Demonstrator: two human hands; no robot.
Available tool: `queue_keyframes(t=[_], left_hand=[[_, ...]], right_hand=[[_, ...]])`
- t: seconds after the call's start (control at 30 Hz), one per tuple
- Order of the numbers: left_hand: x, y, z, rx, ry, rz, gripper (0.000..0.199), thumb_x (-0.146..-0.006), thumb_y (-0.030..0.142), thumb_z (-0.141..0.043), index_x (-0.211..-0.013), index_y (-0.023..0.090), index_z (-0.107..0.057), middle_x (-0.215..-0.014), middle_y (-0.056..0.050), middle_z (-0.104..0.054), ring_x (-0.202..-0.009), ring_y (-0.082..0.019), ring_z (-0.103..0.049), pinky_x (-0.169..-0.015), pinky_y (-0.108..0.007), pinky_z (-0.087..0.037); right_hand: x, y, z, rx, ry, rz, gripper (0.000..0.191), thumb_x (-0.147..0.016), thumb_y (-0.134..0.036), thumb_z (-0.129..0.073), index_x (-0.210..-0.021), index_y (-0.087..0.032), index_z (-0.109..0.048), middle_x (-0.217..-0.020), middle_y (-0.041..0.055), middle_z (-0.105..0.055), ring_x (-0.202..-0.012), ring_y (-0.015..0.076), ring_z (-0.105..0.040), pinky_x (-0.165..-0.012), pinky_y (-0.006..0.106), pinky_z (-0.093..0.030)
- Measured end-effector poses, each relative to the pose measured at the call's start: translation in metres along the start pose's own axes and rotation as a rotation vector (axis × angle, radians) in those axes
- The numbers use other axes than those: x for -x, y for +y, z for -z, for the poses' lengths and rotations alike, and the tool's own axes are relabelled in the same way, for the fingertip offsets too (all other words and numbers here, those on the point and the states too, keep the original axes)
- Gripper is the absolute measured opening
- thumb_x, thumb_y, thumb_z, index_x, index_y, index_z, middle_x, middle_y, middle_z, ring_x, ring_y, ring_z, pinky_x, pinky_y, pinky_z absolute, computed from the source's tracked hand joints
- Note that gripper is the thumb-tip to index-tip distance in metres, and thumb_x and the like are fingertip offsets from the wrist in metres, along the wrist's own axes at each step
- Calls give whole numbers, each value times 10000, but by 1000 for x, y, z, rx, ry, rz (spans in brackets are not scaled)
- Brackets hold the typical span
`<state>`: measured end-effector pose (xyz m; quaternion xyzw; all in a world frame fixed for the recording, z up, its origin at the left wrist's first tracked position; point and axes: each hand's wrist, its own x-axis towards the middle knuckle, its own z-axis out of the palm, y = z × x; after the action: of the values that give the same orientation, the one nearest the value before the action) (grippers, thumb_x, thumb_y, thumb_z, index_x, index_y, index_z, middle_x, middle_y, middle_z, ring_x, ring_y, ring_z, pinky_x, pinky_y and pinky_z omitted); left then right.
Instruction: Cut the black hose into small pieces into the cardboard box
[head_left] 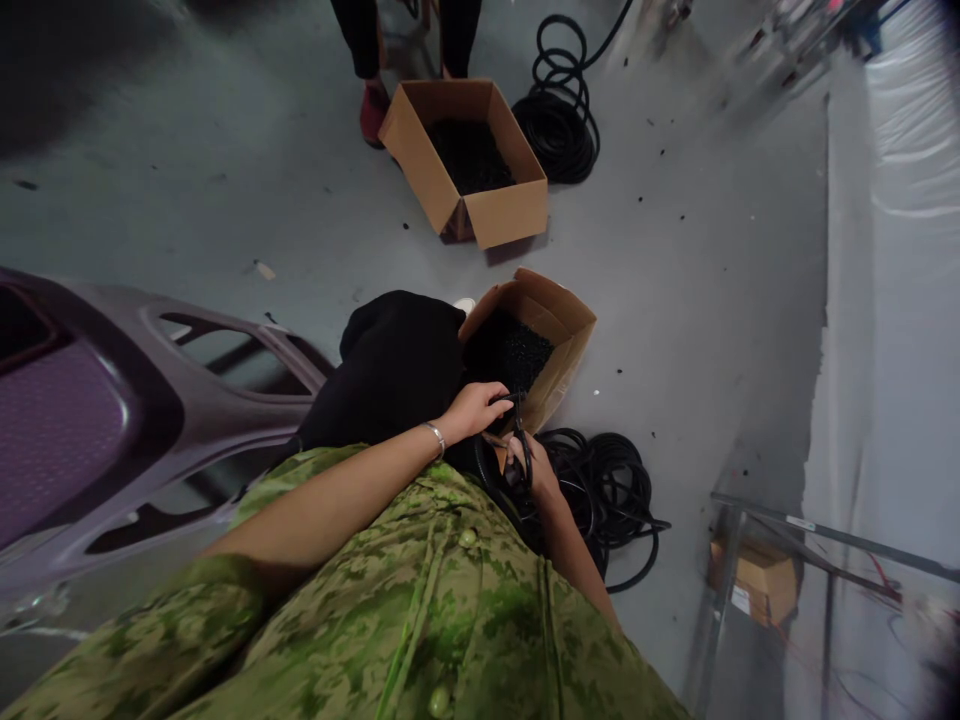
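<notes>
My left hand (pixel 480 408) is closed, its fingers pinching a thin black hose (pixel 507 397) over the near edge of an open cardboard box (pixel 570 345). My right hand (pixel 534 468) grips black-handled scissors (pixel 523 450), whose blades point up toward the hose by my left fingertips. Whether the blades touch the hose is too small to tell. Many small black pieces (pixel 525 352) lie inside the box. Beside my right forearm, a tangled coil of black hose (pixel 611 485) rests on the floor.
Farther off, another cardboard box (pixel 510 212) holds black pieces, with a second hose coil (pixel 559 135) beside it. A person's legs (pixel 459 40) are behind that box. A purple-grey plastic chair (pixel 142 400) stands at left. A metal frame (pixel 720 600) and small carton (pixel 765 580) are at lower right.
</notes>
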<state>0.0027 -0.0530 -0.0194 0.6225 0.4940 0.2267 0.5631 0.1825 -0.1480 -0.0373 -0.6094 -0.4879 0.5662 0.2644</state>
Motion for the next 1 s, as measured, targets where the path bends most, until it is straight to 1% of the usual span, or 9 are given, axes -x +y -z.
queue_keyframes(t=[0.1,0.2,0.4,0.5,0.6,0.8,0.93,1.0], left_hand=[[-1,-1,-1,-6,-18,-14,163,-860,298,-580,-847,173,-684,-685,2,-692,-650,-148,-613,-634,-241,-440],[-1,-1,-1,-17,-11,-11,164,-865,296,-576,-837,172,-680,-685,2,-690,-649,-146,-611,-628,-238,-430],[1,2,0,-27,-2,-4,174,-876,301,-572,-852,170,-685,-699,-8,-698,-660,-151,-614,-624,-240,-427],[1,3,1,-34,-10,-8,183,-878,306,-568,-864,171,-691,-702,-6,-699,-663,-151,-616,-632,-240,-432],[1,3,1,-48,-12,-12,185,-876,302,-568,-865,169,-695,-709,-10,-701,-669,-153,-618,-638,-240,-435],[0,1,0,-58,-18,-14,189,-881,300,-568,-870,169,-703,-713,-14,-708,-671,-157,-625,-636,-241,-431],[0,1,-1,-56,-26,8,179,-880,289,-578,-864,162,-702,-701,-13,-705,-664,-158,-631,-640,-243,-425],[0,0,-1,-52,-29,14,178,-881,291,-580,-865,163,-703,-701,-12,-706,-662,-158,-632,-641,-244,-425]], right_hand=[[-1,1,-1,19,15,2,473,-884,-669,-514,-836,-207,-605,-698,5,-563,-688,181,-520,-669,275,-441],[1,3,0,11,20,-2,482,-893,-670,-486,-853,-208,-618,-708,11,-569,-697,188,-526,-678,278,-445],[4,13,5,-13,10,-11,465,-898,-643,-509,-894,-198,-644,-718,14,-581,-704,187,-534,-680,277,-450],[2,13,5,-24,14,-16,462,-893,-643,-527,-906,-199,-652,-723,7,-587,-707,181,-541,-687,273,-455],[1,10,3,-29,19,-10,452,-882,-641,-550,-889,-201,-650,-721,4,-591,-703,179,-540,-681,272,-455],[1,7,2,-36,8,1,472,-886,-658,-530,-769,-207,-602,-705,8,-578,-681,174,-533,-674,272,-449],[3,7,2,-38,-2,-39,484,-886,-675,-508,-776,-210,-585,-653,-9,-538,-623,164,-500,-629,269,-433],[3,5,2,-30,-6,-42,480,-880,-675,-514,-778,-211,-584,-645,-12,-531,-627,167,-503,-636,271,-437]])
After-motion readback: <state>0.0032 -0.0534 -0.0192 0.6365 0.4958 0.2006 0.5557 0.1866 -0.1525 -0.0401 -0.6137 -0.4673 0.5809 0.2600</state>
